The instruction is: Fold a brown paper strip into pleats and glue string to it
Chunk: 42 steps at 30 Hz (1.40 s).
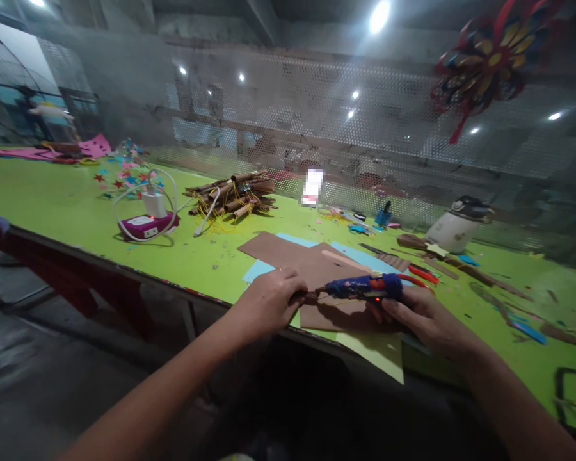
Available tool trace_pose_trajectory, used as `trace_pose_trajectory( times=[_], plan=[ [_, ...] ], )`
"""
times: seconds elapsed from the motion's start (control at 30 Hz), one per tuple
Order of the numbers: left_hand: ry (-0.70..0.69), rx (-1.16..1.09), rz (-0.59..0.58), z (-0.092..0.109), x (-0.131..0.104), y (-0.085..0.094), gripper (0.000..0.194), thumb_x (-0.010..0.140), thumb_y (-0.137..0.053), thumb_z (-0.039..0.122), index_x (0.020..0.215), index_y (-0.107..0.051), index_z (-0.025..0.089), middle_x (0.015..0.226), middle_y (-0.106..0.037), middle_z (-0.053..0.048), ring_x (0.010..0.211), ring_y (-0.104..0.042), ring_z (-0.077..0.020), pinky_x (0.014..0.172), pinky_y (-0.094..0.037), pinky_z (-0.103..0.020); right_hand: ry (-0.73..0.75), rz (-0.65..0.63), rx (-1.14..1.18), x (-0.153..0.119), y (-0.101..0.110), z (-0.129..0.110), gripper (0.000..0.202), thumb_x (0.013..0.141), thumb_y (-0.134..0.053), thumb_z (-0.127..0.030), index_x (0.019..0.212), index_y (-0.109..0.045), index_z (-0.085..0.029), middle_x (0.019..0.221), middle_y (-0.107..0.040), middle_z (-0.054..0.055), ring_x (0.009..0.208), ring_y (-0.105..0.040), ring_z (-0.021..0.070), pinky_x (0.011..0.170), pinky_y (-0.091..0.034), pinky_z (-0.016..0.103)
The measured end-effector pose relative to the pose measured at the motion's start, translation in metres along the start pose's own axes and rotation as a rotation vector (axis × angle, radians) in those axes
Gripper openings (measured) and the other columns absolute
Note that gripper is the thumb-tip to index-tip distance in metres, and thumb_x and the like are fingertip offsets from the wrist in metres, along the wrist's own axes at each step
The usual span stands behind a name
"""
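Note:
My right hand is wrapped round a blue hot glue gun, its nozzle pointing left and a small red light glowing on it. My left hand pinches a small dark brown piece, perhaps a paper roll, right at the nozzle tip. I cannot tell whether the nozzle touches it. Beneath both hands lie brown paper sheets, with light blue paper under them. A pale yellow sheet hangs over the table's front edge.
On the green table, a pile of brown paper rolls lies behind my left hand. Further left are a purple power strip and paper stars. A red cutter and a white kettle-like pot are to the right.

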State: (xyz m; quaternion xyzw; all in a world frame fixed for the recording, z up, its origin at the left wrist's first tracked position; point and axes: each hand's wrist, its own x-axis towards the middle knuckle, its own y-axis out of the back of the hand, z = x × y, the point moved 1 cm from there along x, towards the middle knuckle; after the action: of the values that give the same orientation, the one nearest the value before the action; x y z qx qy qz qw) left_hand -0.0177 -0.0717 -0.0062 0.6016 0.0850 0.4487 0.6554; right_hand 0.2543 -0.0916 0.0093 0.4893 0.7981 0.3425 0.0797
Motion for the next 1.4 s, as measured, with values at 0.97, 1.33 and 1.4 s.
trace_pose_trajectory(
  times=[0.97,1.33,1.4],
  plan=[
    [-0.024,0.103,0.023,0.0,0.002,0.0,0.03,0.09,-0.044,0.037,0.091,-0.07,0.022,0.082,-0.056,-0.006,0.075,-0.051,-0.0148,0.062,-0.036,-0.024,0.028,-0.042,-0.017,-0.002,0.0,-0.005,0.034,0.09,-0.043,-0.044,0.081,-0.059,-0.016,0.072,-0.055,0.005,0.065,-0.048,0.0144,0.058,-0.039,0.025],
    [-0.038,0.252,-0.022,0.007,-0.001,0.002,0.029,0.092,-0.039,0.028,0.097,-0.067,0.019,0.085,-0.056,-0.008,0.079,-0.048,-0.0178,0.066,-0.037,-0.028,0.029,0.017,-0.028,0.0,-0.006,0.005,0.037,0.092,-0.042,-0.044,0.082,-0.061,-0.014,0.072,-0.058,0.006,0.064,-0.051,0.0142,0.059,-0.041,0.026],
    [-0.018,0.256,-0.021,0.009,-0.003,0.002,0.028,0.092,-0.04,0.026,0.099,-0.066,0.019,0.087,-0.055,-0.008,0.081,-0.048,-0.0187,0.068,-0.038,-0.029,0.028,0.01,-0.046,0.002,-0.007,0.008,0.035,0.092,-0.042,-0.044,0.084,-0.061,-0.015,0.075,-0.06,0.006,0.066,-0.053,0.0148,0.061,-0.042,0.026]
  ],
)
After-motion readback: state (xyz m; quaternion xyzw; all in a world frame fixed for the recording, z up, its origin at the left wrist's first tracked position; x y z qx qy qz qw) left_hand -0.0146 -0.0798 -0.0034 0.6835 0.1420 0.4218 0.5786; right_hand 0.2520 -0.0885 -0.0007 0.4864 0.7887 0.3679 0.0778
